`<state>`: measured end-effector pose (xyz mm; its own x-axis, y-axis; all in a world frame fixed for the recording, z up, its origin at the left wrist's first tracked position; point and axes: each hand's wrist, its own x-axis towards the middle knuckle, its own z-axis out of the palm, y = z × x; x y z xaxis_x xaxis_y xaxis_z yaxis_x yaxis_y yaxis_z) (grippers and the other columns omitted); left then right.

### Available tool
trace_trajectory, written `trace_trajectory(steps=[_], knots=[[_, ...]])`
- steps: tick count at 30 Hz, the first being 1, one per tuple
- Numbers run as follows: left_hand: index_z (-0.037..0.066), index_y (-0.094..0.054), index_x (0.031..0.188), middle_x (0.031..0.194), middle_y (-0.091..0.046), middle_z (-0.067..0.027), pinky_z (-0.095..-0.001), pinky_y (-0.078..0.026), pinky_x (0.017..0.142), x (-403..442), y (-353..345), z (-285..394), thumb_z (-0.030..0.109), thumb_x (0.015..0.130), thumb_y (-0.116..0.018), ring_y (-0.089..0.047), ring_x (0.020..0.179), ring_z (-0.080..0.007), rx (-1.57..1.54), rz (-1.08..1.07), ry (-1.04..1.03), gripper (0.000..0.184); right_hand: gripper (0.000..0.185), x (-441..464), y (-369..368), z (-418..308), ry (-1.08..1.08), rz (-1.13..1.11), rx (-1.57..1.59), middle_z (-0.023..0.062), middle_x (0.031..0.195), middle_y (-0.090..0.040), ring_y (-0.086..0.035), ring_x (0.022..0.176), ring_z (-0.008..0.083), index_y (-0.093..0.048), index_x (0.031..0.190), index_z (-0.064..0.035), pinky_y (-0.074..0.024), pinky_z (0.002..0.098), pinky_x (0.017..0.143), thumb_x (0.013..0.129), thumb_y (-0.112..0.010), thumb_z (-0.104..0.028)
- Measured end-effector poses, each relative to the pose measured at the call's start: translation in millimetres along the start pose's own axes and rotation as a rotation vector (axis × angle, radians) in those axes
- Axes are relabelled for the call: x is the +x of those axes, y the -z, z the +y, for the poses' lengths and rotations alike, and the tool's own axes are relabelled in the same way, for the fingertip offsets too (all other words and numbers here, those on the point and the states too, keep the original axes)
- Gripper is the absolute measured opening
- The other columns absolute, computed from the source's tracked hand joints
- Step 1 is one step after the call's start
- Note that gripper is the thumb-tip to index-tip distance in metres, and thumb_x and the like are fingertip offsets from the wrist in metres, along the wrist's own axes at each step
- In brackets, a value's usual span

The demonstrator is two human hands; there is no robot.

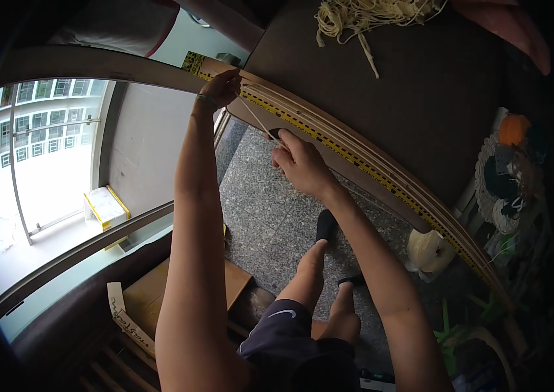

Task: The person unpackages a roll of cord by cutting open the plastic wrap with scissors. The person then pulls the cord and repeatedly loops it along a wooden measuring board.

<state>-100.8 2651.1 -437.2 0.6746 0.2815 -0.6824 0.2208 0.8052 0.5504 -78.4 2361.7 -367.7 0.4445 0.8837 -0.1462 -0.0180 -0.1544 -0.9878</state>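
My left hand [224,89] is closed at the far left part of a long wooden board [329,134], fingers pinched on a pale cord [258,114]. The cord runs taut and slanting down to my right hand [302,164], whose closed fingers grip it just off the board's near side. Along the board lies a yellow and black measuring tape [362,166], with several pale strands stretched beside it. My fingertips cover the cord's exact grip points.
A heap of pale cord [375,16] lies on the dark table [394,98]. A wrapped pale roll [428,253] hangs or stands below the board's right part. A window [48,150] is at left; a brown box [192,294] sits low on the left. Speckled floor [264,183] shows beneath.
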Motion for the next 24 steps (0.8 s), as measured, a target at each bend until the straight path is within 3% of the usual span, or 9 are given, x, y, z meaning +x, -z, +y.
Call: trace_trajectory(steps=[2, 3, 4, 8, 12, 18, 21, 23, 24], knots=[[0.008, -0.047, 0.082, 0.062, -0.042, 0.0020, -0.0179, -0.036, 0.046, 2.1, 5.0, -1.4, 0.008, 0.082, -0.049, -0.040, 0.052, -0.0067, 0.011, -0.038, -0.014, 0.002, 0.011, -1.3, 2.4, -0.5, -0.030, -0.018, -0.050, 0.0033, 0.061, -0.050, -0.049, 0.054, 0.0097, -0.042, 0.085, -0.0018, -0.0401, 0.0256, 0.049, 0.083, -0.045, -0.013], [0.007, -0.047, 0.086, 0.063, -0.043, 0.0018, -0.0181, -0.036, 0.046, 13.5, 9.9, -6.6, 0.006, 0.081, -0.049, -0.040, 0.052, -0.0067, 0.092, -0.025, -0.070, 0.005, 0.019, -1.1, 7.3, 6.0, -0.066, -0.006, -0.011, 0.0110, 0.059, -0.050, -0.053, 0.054, 0.0234, -0.042, 0.085, 0.0016, -0.0400, 0.0348, 0.053, 0.078, -0.051, -0.014], [0.006, -0.047, 0.089, 0.064, -0.044, 0.0016, -0.0184, -0.036, 0.046, 18.8, 15.2, -10.6, 0.004, 0.080, -0.049, -0.040, 0.051, -0.0066, 0.170, -0.017, -0.129, 0.010, 0.019, -3.1, 10.1, 8.8, -0.068, -0.004, -0.011, 0.0110, 0.059, -0.050, -0.053, 0.054, 0.0234, -0.042, 0.085, 0.0016, -0.0400, 0.0348, 0.053, 0.078, -0.051, -0.014], [0.004, -0.046, 0.100, 0.070, -0.052, -0.0024, -0.0187, -0.038, 0.046, 14.3, 9.6, -24.6, 0.006, 0.074, -0.055, -0.046, 0.055, -0.0073, 0.661, 0.262, -0.448, 0.027, 0.015, -13.6, 21.5, 33.4, -0.109, -0.001, 0.034, 0.0084, 0.055, -0.049, -0.049, 0.049, 0.0145, -0.043, 0.080, 0.0011, -0.0381, 0.0301, 0.049, 0.079, -0.050, -0.013], [0.002, -0.056, 0.088, 0.073, -0.059, -0.0054, -0.0248, -0.045, 0.059, 42.7, 46.2, -49.1, 0.013, 0.070, -0.061, -0.056, 0.064, -0.0137, 1.041, 0.545, -0.836, 0.022, 0.022, -55.8, 44.9, 35.5, -0.273, 0.005, 0.082, 0.0034, 0.050, -0.048, -0.046, 0.044, 0.0090, -0.040, 0.066, -0.0027, -0.0363, 0.0247, 0.043, 0.081, -0.051, -0.014], [0.002, -0.057, 0.085, 0.082, -0.060, -0.0135, -0.0326, -0.045, 0.068, 41.8, 5.3, -97.5, 0.018, 0.068, -0.059, -0.058, 0.076, -0.0242, 0.931, 1.068, -0.799, 0.023, 0.024, -200.9, 114.7, 39.0, -0.390, 0.235, 0.097, -0.0009, 0.057, -0.047, -0.044, 0.052, 0.0051, -0.045, 0.064, -0.0044, -0.0361, 0.0216, 0.047, 0.079, -0.056, -0.019], [0.002, -0.051, 0.093, 0.094, -0.055, -0.0172, -0.0333, -0.046, 0.071, 27.3, -37.6, -127.2, 0.009, 0.064, -0.060, -0.057, 0.081, -0.0276, 0.713, 1.090, -0.702, 0.032, 0.020, -303.4, 155.7, 40.2, -0.452, 0.428, -0.176, -0.0005, 0.057, -0.046, -0.043, 0.055, 0.0069, -0.050, 0.067, -0.0028, -0.0369, 0.0233, 0.054, 0.076, -0.059, -0.018], [-0.001, -0.052, 0.095, 0.089, -0.056, -0.0160, -0.0307, -0.048, 0.071, 31.4, -47.1, -148.7, 0.003, 0.054, -0.065, -0.057, 0.079, -0.0258, 0.685, 1.132, -0.612, 0.043, 0.021, -377.9, 177.3, 45.7, -0.543, 0.557, -0.318, 0.0037, 0.057, -0.050, -0.047, 0.055, 0.0104, -0.049, 0.066, 0.0003, -0.0378, 0.0254, 0.054, 0.073, -0.061, -0.015], [-0.003, -0.052, 0.094, 0.087, -0.057, -0.0162, -0.0307, -0.049, 0.068, 12.7, -71.5, -161.3, 0.005, 0.059, -0.063, -0.057, 0.075, -0.0251, 0.686, 1.079, -0.558, 0.038, 0.022, -412.0, 187.4, 42.5, -0.584, 0.618, -0.353, 0.0059, 0.058, -0.051, -0.048, 0.055, 0.0129, -0.048, 0.065, 0.0015, -0.0384, 0.0266, 0.054, 0.071, -0.062, -0.015]])
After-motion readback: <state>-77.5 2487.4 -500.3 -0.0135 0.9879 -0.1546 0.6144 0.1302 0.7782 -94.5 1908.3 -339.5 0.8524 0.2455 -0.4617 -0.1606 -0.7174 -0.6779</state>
